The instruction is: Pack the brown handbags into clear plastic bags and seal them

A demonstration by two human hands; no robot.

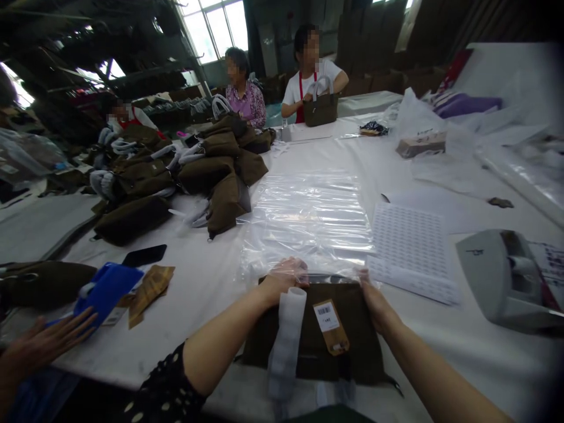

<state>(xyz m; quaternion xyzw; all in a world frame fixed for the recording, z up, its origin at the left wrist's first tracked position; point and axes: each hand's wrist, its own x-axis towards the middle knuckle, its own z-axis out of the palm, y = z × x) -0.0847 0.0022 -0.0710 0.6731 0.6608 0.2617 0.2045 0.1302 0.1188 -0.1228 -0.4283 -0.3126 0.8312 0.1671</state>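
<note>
Olive fabric handbag (312,335) with tan barcode tag (330,326).

- From here, the white-and-tan card hang tag (329,326) on the dark olive fabric bag (308,346) shows a black barcode; its small print is too blurred to read.
- Right of that bag, the white sheet of tiny printed labels (409,252) is unreadable.
- Further right, the pale grey plastic machine (493,276) carries a small dark mark I can't read.

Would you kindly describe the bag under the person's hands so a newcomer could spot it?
At the white table's near edge, between the left hand and right hand, lies a dark olive bag. Unlike the heaped bags beyond, it bears a tan barcode tag.
</note>
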